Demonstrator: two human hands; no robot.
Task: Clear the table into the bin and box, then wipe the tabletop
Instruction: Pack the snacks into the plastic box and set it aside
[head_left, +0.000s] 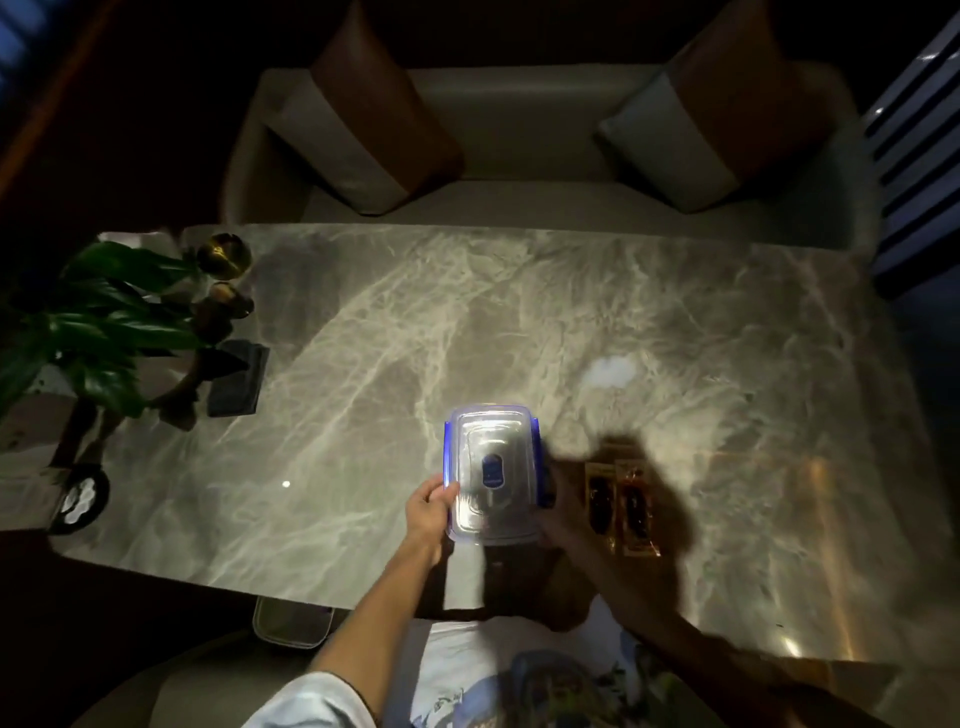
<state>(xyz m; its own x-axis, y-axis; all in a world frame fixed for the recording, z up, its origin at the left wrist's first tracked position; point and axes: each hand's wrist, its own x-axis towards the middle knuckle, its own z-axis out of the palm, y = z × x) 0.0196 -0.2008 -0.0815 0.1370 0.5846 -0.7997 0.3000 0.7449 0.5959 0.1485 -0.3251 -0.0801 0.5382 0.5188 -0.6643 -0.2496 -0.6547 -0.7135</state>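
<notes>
Marble table (415, 322): near its front edge is a lidded clear box (491, 467), contents unclear. Two packets (621, 506) lie just right of it. The left hand (428, 512) grips the box's left edge. The right hand (558, 512) is shadowed at the box's right side, its grip unclear.

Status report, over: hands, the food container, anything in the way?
Both hands busy: left hand and right hand grip the lidded container, one each side. Two snack packets on the table just right of it.

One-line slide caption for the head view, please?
Left hand and right hand hold a lidded clear box over the marble table, two packets beside it.
</notes>
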